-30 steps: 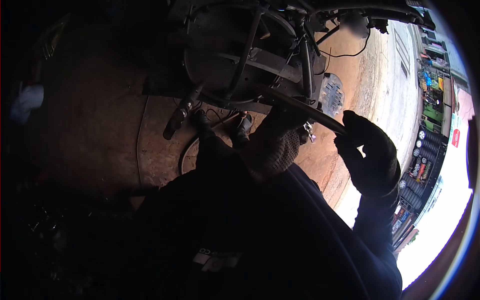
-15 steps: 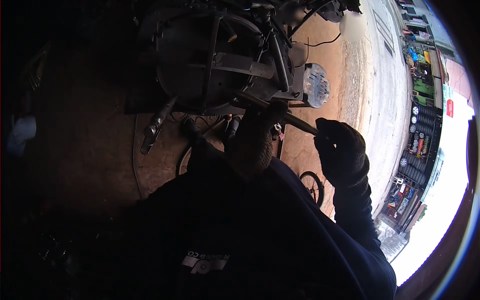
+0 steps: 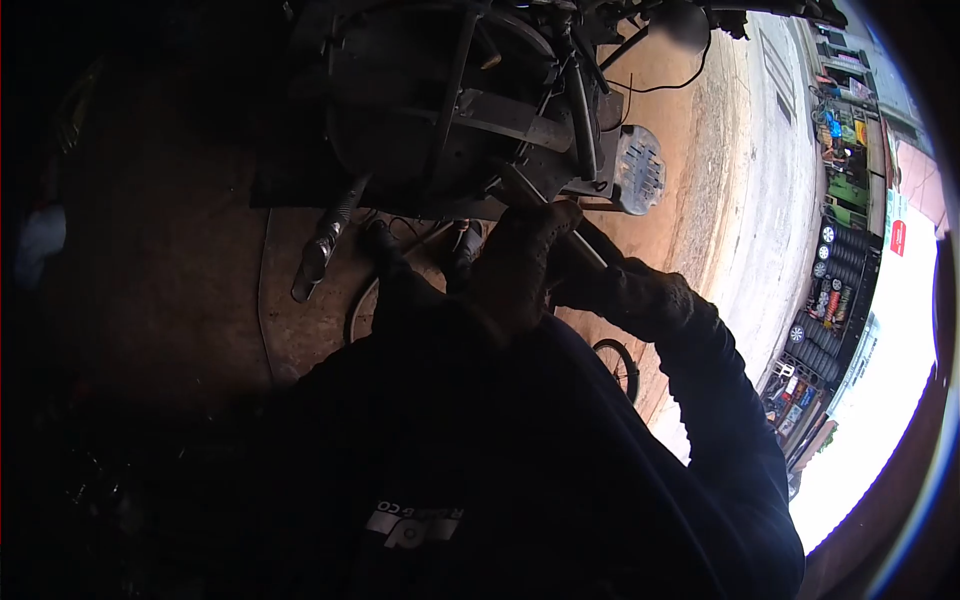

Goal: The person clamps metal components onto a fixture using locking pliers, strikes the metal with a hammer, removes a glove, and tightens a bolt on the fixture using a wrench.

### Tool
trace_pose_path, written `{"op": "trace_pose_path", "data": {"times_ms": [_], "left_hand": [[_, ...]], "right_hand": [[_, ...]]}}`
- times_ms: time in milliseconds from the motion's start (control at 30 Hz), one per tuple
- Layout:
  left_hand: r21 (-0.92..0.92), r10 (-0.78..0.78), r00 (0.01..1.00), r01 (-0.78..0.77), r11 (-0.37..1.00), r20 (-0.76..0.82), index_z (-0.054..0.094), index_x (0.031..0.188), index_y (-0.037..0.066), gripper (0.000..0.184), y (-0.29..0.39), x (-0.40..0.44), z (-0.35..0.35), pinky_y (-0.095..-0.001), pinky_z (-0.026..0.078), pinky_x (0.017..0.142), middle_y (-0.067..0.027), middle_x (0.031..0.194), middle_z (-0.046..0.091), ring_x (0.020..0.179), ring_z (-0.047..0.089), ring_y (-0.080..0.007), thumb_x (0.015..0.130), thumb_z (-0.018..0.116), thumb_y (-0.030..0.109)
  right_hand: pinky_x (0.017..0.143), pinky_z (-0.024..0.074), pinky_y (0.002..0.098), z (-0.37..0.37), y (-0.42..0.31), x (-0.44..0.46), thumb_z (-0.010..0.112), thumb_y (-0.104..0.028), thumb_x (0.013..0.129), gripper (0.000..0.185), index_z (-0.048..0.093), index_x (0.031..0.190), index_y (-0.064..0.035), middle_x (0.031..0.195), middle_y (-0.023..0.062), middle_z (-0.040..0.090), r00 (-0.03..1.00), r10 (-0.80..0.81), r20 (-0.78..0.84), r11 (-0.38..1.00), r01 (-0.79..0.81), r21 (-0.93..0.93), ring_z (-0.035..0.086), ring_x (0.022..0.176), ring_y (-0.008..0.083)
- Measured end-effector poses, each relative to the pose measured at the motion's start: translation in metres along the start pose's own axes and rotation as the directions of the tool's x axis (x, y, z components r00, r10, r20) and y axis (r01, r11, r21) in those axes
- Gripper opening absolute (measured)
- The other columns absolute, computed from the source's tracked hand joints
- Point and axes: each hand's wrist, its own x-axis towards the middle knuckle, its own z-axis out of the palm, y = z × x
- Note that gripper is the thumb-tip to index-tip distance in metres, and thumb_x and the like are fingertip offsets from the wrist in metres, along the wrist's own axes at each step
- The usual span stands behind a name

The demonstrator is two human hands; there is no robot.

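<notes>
My left hand (image 3: 515,260), in a dark glove, is closed round a metal bar (image 3: 587,248) that slants from the dark metal frame (image 3: 500,115) down to the right. My right hand (image 3: 630,295), also dark and gloved, is at the bar's lower end, close beside the left, with its fingers closed there and partly lost in shadow. The bar's upper end lies against or just in front of the frame; I cannot tell if it is fixed to it. The frame has a round hoop and crossing tubes. At its right side sticks out a worn flat metal plate (image 3: 640,170).
A ribbed metal tube (image 3: 335,235) projects from the frame's near left. My feet (image 3: 385,240) stand on brown ground (image 3: 305,330) with a thin cable. A spoked wheel (image 3: 617,365) is below my right arm. Beyond runs a street (image 3: 770,170) with a tyre shop (image 3: 830,300).
My right hand has moved left and slightly down, closer to my left hand. The bar tilts more steeply. The view has shifted a little, so the frame sits further right and higher.
</notes>
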Motion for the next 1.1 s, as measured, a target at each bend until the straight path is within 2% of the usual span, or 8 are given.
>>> {"op": "trace_pose_path", "data": {"times_ms": [133, 200, 300, 400, 467, 567, 700, 1100], "left_hand": [[-0.077, -0.076, 0.997, 0.077, 0.994, 0.014, 0.057, 0.122, 0.005, 0.038, -0.009, 0.01, -0.01, -0.0304, 0.057, 0.087, -0.0101, 0.108, 0.064, 0.098, 0.066, -0.0165, 0.1, 0.062, 0.036], [-0.023, -0.144, 0.988, 0.143, 0.989, -0.052, 0.057, 0.124, 0.007, 0.04, -0.007, 0.003, -0.006, -0.0308, 0.055, 0.091, -0.009, 0.108, 0.064, 0.102, 0.066, -0.0176, 0.1, 0.061, 0.039], [-0.017, -0.186, 0.982, 0.186, 0.982, -0.013, 0.059, 0.125, 0.01, 0.042, 0.01, -0.007, -0.003, -0.0298, 0.052, 0.09, -0.0064, 0.105, 0.063, 0.099, 0.063, -0.0148, 0.101, 0.061, 0.044], [0.051, -0.283, 0.957, 0.281, 0.958, 0.054, 0.059, 0.125, 0.011, 0.044, 0.009, 0.006, -0.02, -0.027, 0.049, 0.087, -0.0045, 0.105, 0.063, 0.098, 0.06, -0.0128, 0.101, 0.06, 0.047], [0.097, -0.236, 0.971, 0.232, 0.968, 0.034, 0.059, 0.126, 0.011, 0.045, 0.004, 0.004, -0.023, -0.0256, 0.048, 0.086, -0.0041, 0.106, 0.063, 0.098, 0.059, -0.0119, 0.101, 0.059, 0.048], [0.161, -0.235, 0.972, 0.231, 0.959, 0.006, 0.059, 0.128, 0.009, 0.046, 0.016, -0.002, -0.019, -0.0236, 0.048, 0.084, -0.0037, 0.108, 0.064, 0.099, 0.059, -0.0107, 0.103, 0.057, 0.048], [0.151, -0.277, 0.961, 0.271, 0.951, 0.017, 0.059, 0.128, 0.007, 0.045, 0.02, -0.003, -0.017, -0.0236, 0.049, 0.084, -0.0043, 0.109, 0.064, 0.1, 0.06, -0.0108, 0.104, 0.057, 0.045], [0.053, -0.261, 0.965, 0.26, 0.964, 0.015, 0.06, 0.125, 0.004, 0.04, 0.016, -0.002, -0.019, -0.0252, 0.053, 0.084, -0.0063, 0.109, 0.065, 0.098, 0.064, -0.0128, 0.103, 0.06, 0.038]], "right_hand": [[0.096, 0.0559, 0.0395, -0.005, 0.009, 0.007, 0.064, -0.036, 0.097, 0.062, 0.049, 0.144, 0.0023, 0.121, 0.0188, 0.068, 0.992, 0.049, 0.115, 0.999, -0.051, 0.017, 0.07, 0.108, 0.0256], [0.095, 0.0562, 0.0395, -0.004, 0.015, 0.009, 0.066, -0.032, 0.097, 0.061, 0.048, 0.145, 0.0018, 0.121, 0.0184, 0.068, 0.986, 0.07, 0.152, 0.997, -0.075, 0.031, 0.07, 0.107, 0.0254], [0.094, 0.0567, 0.0394, -0.006, 0.027, 0.008, 0.069, -0.026, 0.096, 0.061, 0.047, 0.146, 0.0011, 0.12, 0.0178, 0.069, 0.975, 0.098, 0.197, 0.993, -0.108, 0.039, 0.07, 0.106, 0.0251], [0.094, 0.0571, 0.0393, -0.012, 0.023, 0.007, 0.071, -0.02, 0.096, 0.061, 0.046, 0.148, 0.0004, 0.12, 0.0171, 0.069, 0.96, 0.142, 0.24, 0.99, -0.139, -0.029, 0.07, 0.106, 0.0248], [0.098, 0.0568, 0.0426, -0.012, 0.009, 0.007, 0.065, -0.014, 0.099, 0.052, 0.047, 0.144, 0.0058, 0.124, 0.0228, 0.067, 0.934, 0.22, 0.28, 0.969, -0.175, -0.175, 0.069, 0.114, 0.029], [0.095, 0.0591, 0.0432, -0.01, -0.014, 0.006, 0.062, -0.007, 0.099, 0.047, 0.049, 0.142, 0.0076, 0.118, 0.023, 0.07, 0.982, 0.12, 0.149, 0.982, -0.139, 0.127, 0.073, 0.103, 0.0283], [0.092, 0.0609, 0.0433, -0.013, -0.019, 0.005, 0.063, -0.003, 0.098, 0.045, 0.05, 0.14, 0.0064, 0.116, 0.0235, 0.07, 0.976, 0.188, 0.111, 0.976, -0.198, 0.091, 0.075, 0.097, 0.0285], [0.091, 0.0603, 0.0393, -0.008, -0.043, 0.014, 0.073, -0.003, 0.09, 0.051, 0.056, 0.138, 0.0016, 0.116, 0.0183, 0.072, 0.98, 0.115, 0.16, 0.992, -0.104, -0.077, 0.074, 0.1, 0.0273]]}}
